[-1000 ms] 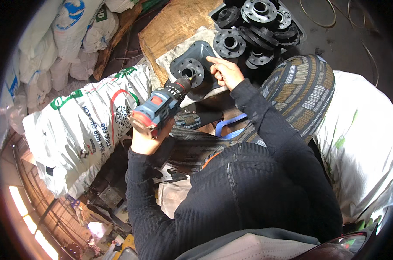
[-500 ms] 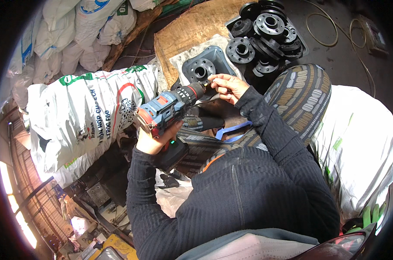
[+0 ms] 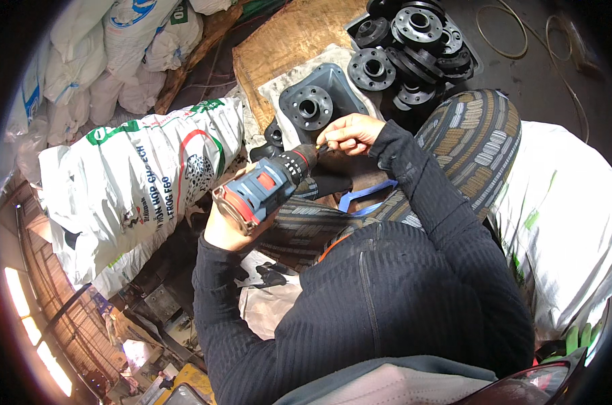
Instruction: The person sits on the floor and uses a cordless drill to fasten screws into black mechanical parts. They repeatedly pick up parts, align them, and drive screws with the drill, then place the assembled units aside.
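My left hand [image 3: 224,231] grips a blue and red cordless drill [image 3: 264,187] by its handle, the chuck pointing up and right. My right hand [image 3: 351,133] pinches the drill's tip at the chuck. Just beyond it a grey metal flanged housing [image 3: 315,102] lies on a pale cloth. I sit with patterned trousers [image 3: 471,142] and a dark ribbed sleeve on each arm.
A heap of black metal flanges [image 3: 408,40] lies at the upper right. Large white printed sacks [image 3: 136,179] lie to the left, more stacked behind. A brown cardboard sheet [image 3: 286,42] lies under the cloth. A white sack [image 3: 566,216] is at right, a wire coil [image 3: 502,30] on the floor.
The drill has come back from the flanged housing toward my lap. My right hand left the housing and now pinches the drill's tip.
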`<state>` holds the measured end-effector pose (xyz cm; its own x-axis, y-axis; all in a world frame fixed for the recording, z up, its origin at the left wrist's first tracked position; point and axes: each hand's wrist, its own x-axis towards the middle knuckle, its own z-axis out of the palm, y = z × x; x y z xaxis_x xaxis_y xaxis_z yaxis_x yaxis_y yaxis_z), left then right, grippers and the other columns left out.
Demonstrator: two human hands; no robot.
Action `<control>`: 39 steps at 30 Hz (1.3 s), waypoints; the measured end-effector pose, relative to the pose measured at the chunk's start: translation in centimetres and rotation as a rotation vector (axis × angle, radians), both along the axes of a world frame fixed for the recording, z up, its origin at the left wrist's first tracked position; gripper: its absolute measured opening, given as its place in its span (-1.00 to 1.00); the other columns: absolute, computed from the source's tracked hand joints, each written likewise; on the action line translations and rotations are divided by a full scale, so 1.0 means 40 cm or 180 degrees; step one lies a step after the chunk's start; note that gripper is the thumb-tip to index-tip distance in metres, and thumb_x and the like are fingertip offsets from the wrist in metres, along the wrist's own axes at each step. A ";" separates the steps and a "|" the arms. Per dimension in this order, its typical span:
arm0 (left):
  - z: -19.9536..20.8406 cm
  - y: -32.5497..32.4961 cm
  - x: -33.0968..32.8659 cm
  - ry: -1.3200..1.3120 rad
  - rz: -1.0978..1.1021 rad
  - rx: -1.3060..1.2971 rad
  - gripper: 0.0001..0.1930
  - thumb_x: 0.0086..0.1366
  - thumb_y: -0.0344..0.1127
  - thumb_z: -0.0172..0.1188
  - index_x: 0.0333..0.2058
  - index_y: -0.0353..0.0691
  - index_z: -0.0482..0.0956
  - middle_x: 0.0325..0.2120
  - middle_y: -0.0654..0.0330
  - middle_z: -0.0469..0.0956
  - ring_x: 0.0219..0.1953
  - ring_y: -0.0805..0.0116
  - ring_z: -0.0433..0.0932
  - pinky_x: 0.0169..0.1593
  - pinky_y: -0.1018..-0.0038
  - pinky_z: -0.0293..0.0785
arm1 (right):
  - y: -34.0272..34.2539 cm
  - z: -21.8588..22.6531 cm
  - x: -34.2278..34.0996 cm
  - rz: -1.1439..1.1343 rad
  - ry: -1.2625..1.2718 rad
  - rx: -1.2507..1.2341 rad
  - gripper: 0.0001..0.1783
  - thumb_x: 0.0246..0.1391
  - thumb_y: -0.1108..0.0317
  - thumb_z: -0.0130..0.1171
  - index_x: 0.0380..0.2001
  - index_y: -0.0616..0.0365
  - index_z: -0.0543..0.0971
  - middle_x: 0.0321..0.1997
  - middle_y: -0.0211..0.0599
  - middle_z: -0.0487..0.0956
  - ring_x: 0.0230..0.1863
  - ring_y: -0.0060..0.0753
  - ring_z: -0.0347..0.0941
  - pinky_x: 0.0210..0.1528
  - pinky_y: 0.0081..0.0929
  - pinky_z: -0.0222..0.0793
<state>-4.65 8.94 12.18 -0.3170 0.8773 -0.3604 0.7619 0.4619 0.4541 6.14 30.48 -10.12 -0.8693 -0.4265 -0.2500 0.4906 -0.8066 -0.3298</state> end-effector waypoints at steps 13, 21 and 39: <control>-0.030 0.016 -0.035 0.0422 -0.0468 -0.0103 -0.37 -0.08 -0.32 0.33 0.02 -0.26 0.36 -0.11 0.07 0.50 -0.06 0.18 0.51 0.01 0.41 0.44 | -0.024 -0.029 -0.004 -0.0709 -0.0475 0.0128 -0.67 0.19 0.23 0.07 -0.02 0.11 0.51 -0.57 -0.60 0.35 -0.73 -0.86 0.01 -0.76 -0.81 -0.09; -0.069 0.108 -0.118 -0.0086 0.0682 0.0174 -0.55 0.02 -0.24 0.33 -0.12 -0.30 0.47 -0.25 0.04 0.56 -0.20 0.11 0.57 -0.05 0.31 0.45 | -0.058 -0.116 -0.062 -0.2641 -0.1429 0.2089 -0.73 0.06 0.16 0.24 -0.25 0.10 0.63 -0.70 -0.73 0.30 -0.79 -0.86 -0.02 -0.75 -0.74 -0.16; -0.104 0.296 -0.246 -0.0192 0.0044 -0.1025 -0.62 0.00 -0.55 0.22 -0.13 -0.30 0.49 -0.25 0.14 0.54 -0.21 0.31 0.52 -0.10 0.44 0.43 | -0.047 -0.082 -0.085 -0.1749 -0.1226 0.3368 -0.71 -0.10 0.13 0.34 -0.51 0.13 0.58 -0.77 -0.57 0.33 -0.70 -0.70 0.18 -0.61 -0.54 0.10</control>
